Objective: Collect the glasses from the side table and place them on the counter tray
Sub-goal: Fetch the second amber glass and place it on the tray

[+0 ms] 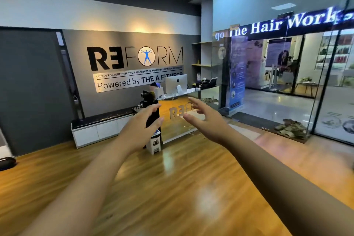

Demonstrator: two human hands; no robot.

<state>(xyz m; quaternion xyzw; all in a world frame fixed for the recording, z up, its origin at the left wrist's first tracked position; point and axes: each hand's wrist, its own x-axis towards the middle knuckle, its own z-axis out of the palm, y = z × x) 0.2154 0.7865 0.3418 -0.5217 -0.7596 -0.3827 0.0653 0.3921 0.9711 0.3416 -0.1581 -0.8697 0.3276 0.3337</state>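
Note:
Both my arms are stretched out in front of me at chest height over the wooden floor. My left hand (140,130) is open with fingers spread and holds nothing. My right hand (203,119) is also open and empty, palm turned toward the left one. Behind them stands a wooden reception counter (176,122) with a desktop computer (176,84) on top. No glasses, side table or tray can be made out in this view.
A black and white machine (153,126) stands on the floor at the counter's left end. A low white cabinet bench (99,128) runs along the grey wall. Glass walls and a glass door (268,74) are on the right, with shoes (291,128) by the glass.

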